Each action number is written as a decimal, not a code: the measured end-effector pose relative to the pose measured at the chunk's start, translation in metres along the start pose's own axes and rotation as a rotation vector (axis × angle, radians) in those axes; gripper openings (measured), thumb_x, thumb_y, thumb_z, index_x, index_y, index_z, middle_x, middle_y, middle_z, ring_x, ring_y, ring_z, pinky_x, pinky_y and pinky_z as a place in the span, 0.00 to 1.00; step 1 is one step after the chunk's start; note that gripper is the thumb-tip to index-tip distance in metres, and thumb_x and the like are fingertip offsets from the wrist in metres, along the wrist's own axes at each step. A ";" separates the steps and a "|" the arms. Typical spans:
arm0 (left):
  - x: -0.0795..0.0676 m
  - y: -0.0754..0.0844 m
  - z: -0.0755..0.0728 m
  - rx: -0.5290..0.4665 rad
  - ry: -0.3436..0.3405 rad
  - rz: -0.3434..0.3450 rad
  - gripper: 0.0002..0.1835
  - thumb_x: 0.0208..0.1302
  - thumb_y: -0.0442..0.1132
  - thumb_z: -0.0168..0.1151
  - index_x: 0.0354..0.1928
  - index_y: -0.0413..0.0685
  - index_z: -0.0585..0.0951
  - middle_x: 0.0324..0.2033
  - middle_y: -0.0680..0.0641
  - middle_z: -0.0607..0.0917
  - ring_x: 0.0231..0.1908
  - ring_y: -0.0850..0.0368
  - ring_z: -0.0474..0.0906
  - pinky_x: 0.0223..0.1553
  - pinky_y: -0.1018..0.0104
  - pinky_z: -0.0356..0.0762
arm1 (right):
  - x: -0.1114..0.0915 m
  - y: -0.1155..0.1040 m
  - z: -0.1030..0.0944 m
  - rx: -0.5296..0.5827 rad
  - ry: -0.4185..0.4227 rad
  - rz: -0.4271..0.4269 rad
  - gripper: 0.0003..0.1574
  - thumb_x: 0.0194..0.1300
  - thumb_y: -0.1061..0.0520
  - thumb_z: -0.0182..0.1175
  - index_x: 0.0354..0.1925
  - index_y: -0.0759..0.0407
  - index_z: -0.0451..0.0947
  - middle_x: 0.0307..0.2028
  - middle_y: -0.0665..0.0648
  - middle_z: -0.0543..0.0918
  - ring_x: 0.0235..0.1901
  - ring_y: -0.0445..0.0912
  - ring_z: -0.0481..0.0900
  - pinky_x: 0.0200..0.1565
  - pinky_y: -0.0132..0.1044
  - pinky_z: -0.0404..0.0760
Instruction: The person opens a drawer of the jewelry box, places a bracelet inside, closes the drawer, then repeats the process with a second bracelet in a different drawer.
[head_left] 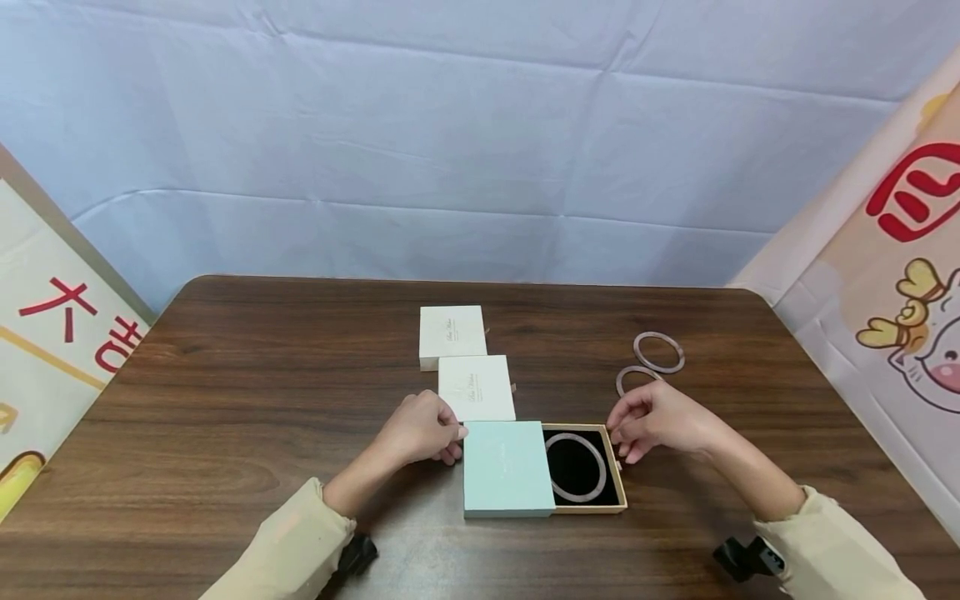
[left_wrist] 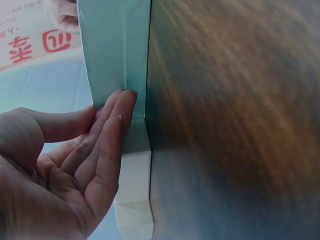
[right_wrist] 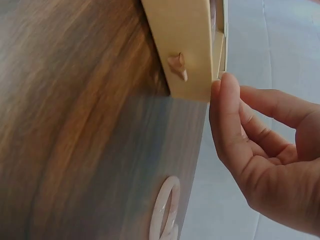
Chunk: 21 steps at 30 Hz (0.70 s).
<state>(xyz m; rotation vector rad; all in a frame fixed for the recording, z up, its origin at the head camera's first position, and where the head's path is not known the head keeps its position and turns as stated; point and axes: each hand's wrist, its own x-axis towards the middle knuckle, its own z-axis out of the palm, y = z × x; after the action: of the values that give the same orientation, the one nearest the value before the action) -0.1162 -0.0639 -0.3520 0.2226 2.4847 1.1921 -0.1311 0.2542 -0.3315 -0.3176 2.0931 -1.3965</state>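
Table (head_left: 225,400) fills the lower frame; cloth (head_left: 450,125) behind it. Banners at the edges: one left (head_left: 45,375), one right (head_left: 847,350). Lower centre: cover (head_left: 508,468), tray (head_left: 621,492) jutting from its right side, bangle (head_left: 602,477) in the tray. Behind the cover: near box (head_left: 476,387). Behind that, slightly left: far box (head_left: 450,331); boxes perhaps touching, hard to tell from this angle. Left hand (head_left: 429,429) at cover's left rear corner. Right hand (head_left: 658,417) at tray's right rear corner. Beyond it: front ring (head_left: 636,369), rear ring (head_left: 660,335) behind, farther right.
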 end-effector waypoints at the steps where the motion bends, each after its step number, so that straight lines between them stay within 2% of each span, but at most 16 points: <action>1: 0.000 0.000 0.000 0.000 0.000 0.000 0.13 0.60 0.32 0.59 0.17 0.41 0.81 0.13 0.51 0.81 0.16 0.60 0.79 0.20 0.69 0.74 | -0.001 0.001 -0.001 0.008 0.000 0.006 0.12 0.54 0.73 0.54 0.37 0.83 0.70 0.26 0.63 0.78 0.24 0.48 0.80 0.29 0.44 0.81; 12: 0.000 -0.001 0.000 0.000 0.000 0.010 0.13 0.60 0.32 0.60 0.17 0.41 0.81 0.13 0.51 0.81 0.16 0.60 0.79 0.20 0.69 0.74 | -0.003 0.018 -0.004 0.083 -0.064 0.048 0.14 0.53 0.73 0.52 0.37 0.85 0.67 0.27 0.63 0.79 0.24 0.47 0.81 0.31 0.43 0.81; 21: 0.001 -0.001 0.000 -0.008 0.000 0.004 0.13 0.59 0.32 0.60 0.17 0.41 0.81 0.13 0.51 0.81 0.16 0.60 0.79 0.20 0.69 0.74 | -0.002 0.028 0.003 0.127 -0.078 0.061 0.09 0.51 0.74 0.55 0.34 0.79 0.71 0.24 0.60 0.79 0.24 0.49 0.81 0.31 0.46 0.81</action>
<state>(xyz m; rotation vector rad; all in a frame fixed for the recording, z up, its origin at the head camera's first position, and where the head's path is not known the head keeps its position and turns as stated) -0.1167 -0.0644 -0.3535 0.2259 2.4806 1.2034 -0.1243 0.2649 -0.3569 -0.2506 1.9261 -1.4498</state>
